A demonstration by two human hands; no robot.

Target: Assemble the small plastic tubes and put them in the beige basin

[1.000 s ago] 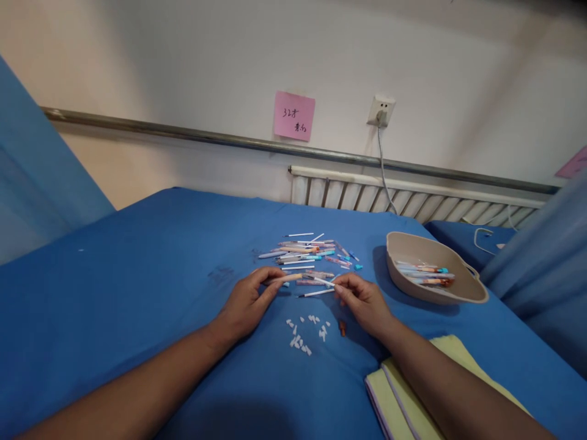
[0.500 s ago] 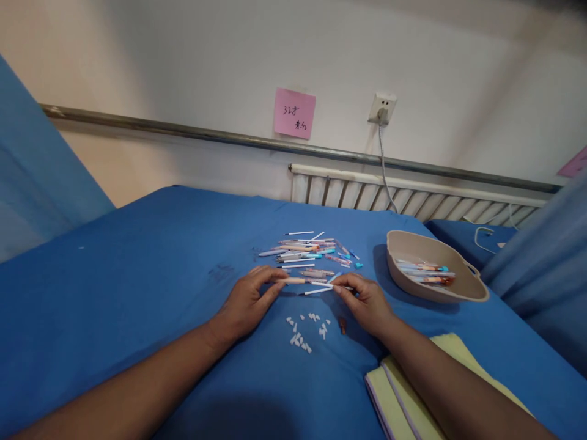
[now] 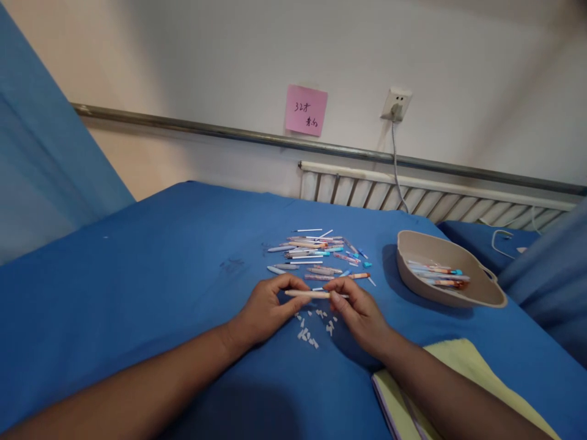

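My left hand (image 3: pixel 270 308) pinches a peach-coloured pen barrel (image 3: pixel 308 294), held level just above the blue sheet. At its right end my right hand (image 3: pixel 360 310) has thumb and fingers closed on a thin pen refill, whose pale end pokes out past the fingers. How far the refill sits inside the barrel is hidden by the fingertips. Behind both hands lies a loose pile of pen barrels and white refills (image 3: pixel 304 263). Several small white plugs (image 3: pixel 305 334) are scattered on the sheet in front of the hands.
A beige basket (image 3: pixel 481 297) holding several pens stands to the right. Under my right forearm is a folded yellow cloth (image 3: pixel 452 354). The blue sheet (image 3: pixel 183 244) reaches back to a radiator (image 3: pixel 353 189) along the wall. Blue curtains (image 3: pixel 55 140) hang at both sides.
My hands have come closer together, and the white refill that showed between them is now mostly out of sight. The orange-brown piece beside my right hand no longer shows. The view has shifted slightly left.
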